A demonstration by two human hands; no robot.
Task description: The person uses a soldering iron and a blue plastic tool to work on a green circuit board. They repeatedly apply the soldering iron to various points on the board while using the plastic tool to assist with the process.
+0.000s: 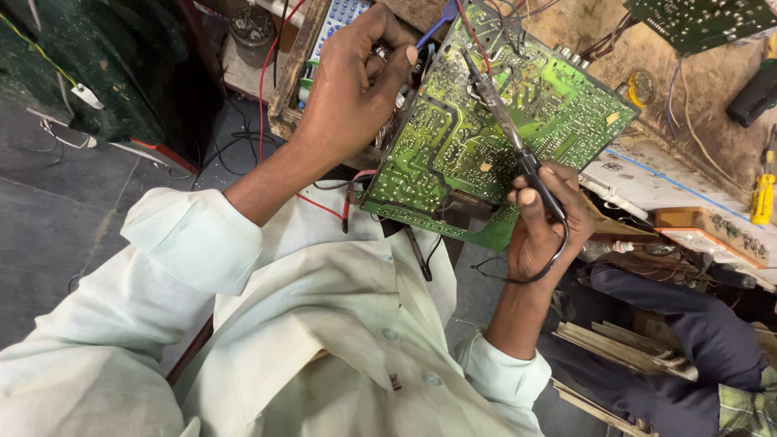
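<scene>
A large green circuit board (pixel 486 129) is tilted up, its solder side towards me. My left hand (pixel 356 81) grips the board's upper left edge, with a small blue-handled tool (pixel 433 28) sticking out beside the fingers. My right hand (pixel 544 222) holds a thin soldering iron (pixel 506 121) by its dark handle. The iron's tip rests on the board near its top middle. A black cord loops down from the handle under my right hand.
A second green circuit board (pixel 700 20) lies at the top right. A yellow-handled screwdriver (pixel 762 198) and white boxes rest on the cluttered bench at right. A red wire (pixel 267 89) runs at left. A remote control (pixel 340 20) lies behind my left hand.
</scene>
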